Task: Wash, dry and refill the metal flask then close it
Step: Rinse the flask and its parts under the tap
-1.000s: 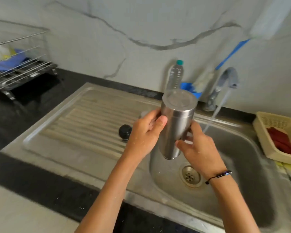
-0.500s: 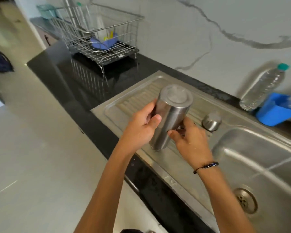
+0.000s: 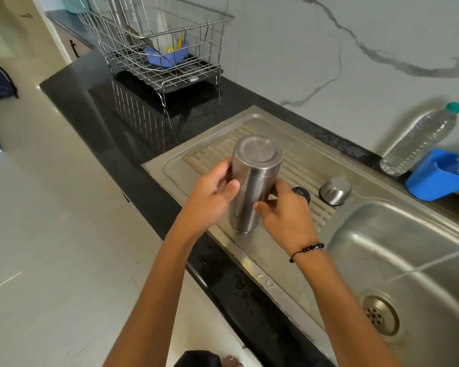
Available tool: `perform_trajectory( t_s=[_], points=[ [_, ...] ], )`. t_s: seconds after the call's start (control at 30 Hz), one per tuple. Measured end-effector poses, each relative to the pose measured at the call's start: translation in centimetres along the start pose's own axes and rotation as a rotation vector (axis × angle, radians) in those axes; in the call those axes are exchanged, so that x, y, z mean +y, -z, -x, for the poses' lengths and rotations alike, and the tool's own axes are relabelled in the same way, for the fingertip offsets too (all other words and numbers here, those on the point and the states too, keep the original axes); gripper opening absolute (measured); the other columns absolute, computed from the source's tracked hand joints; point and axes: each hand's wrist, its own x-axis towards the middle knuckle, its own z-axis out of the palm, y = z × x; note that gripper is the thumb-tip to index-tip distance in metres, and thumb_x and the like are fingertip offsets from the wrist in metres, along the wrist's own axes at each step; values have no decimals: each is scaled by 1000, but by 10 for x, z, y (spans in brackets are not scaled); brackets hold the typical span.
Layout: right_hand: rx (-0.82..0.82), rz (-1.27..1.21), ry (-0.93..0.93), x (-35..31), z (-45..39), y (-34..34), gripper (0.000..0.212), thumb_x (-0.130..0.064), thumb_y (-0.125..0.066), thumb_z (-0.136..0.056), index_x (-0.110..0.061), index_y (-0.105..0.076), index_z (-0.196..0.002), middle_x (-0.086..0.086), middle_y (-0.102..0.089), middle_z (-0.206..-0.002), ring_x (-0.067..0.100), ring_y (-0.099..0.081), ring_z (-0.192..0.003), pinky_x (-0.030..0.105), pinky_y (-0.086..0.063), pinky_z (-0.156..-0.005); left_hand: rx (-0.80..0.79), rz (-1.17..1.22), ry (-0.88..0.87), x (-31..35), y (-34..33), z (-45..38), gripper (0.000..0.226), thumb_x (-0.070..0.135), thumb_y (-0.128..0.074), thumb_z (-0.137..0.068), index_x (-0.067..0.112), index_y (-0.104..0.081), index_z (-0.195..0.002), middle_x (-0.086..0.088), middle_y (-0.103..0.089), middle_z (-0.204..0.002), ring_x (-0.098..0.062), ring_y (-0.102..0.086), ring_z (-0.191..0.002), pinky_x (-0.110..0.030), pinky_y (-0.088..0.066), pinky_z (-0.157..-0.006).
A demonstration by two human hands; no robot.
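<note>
The metal flask [image 3: 252,181] is upside down, base up, its mouth near or on the ribbed drainboard [image 3: 297,160]. My left hand [image 3: 212,197] grips its left side with thumb and fingers curled round it. My right hand [image 3: 286,218] holds its right side, fingers behind the body and thumb in front. A steel cup-shaped cap [image 3: 335,190] stands on the drainboard to the right. A small black stopper [image 3: 302,194] lies just behind my right hand, partly hidden.
A sink basin [image 3: 398,250] with a drain [image 3: 379,315] lies to the right. A plastic water bottle [image 3: 421,139] leans on the wall beside a blue tub [image 3: 435,176]. A wire dish rack [image 3: 157,46] stands on the black counter [image 3: 112,120] at the back left.
The flask has moved left from over the basin and running tap to over the drainboard, both hands still on it. My view has swung left; the tap is out of sight.
</note>
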Motion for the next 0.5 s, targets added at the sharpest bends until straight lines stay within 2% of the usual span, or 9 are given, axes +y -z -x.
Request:
perform_trajectory(
  t_s=[0.17, 0.27, 0.33, 0.4, 0.5],
  points=[
    [-31, -6, 15, -2, -1, 1, 40, -19, -61, -88, -12, -46, -125, 7, -63, -109, 26, -62, -99, 44, -50, -85, -20, -45, -22, -2, 2, 4, 47, 10, -43, -99, 15, -37, -146, 7, -50, -140, 4, -44, -127, -13, -34, -106],
    [-41, 7, 24, -2, -2, 2, 38, -21, -59, -89, -13, -46, -124, 5, -63, -108, 24, -62, -96, 41, -50, -83, -6, -130, -15, -4, 3, 8, 46, 17, -45, -99, 16, -39, -144, 10, -54, -135, 20, -45, -116, 0, -35, -94],
    [-43, 12, 33, -2, -2, 2, 38, -20, -59, -89, -13, -47, -124, 4, -63, -107, 23, -62, -96, 38, -50, -82, 12, -176, -26, -4, 2, 10, 45, 16, -48, -98, 15, -41, -143, 8, -55, -133, 24, -46, -108, 3, -34, -89],
    [-59, 23, 44, 0, -2, 3, 39, -19, -58, -89, -13, -45, -126, 4, -63, -111, 23, -62, -96, 38, -50, -83, 90, -247, -43, -3, -1, 13, 44, 16, -51, -97, 13, -45, -140, 5, -58, -129, 18, -50, -108, 3, -35, -88],
    [-88, 54, 53, 7, 0, 8, 46, -17, -57, -90, -13, -41, -133, 8, -59, -122, 25, -60, -104, 43, -48, -89, 268, -388, -101, -1, -5, 21, 45, 25, -58, -93, 11, -50, -136, 0, -61, -125, -7, -57, -112, -17, -45, -93]
  ],
)
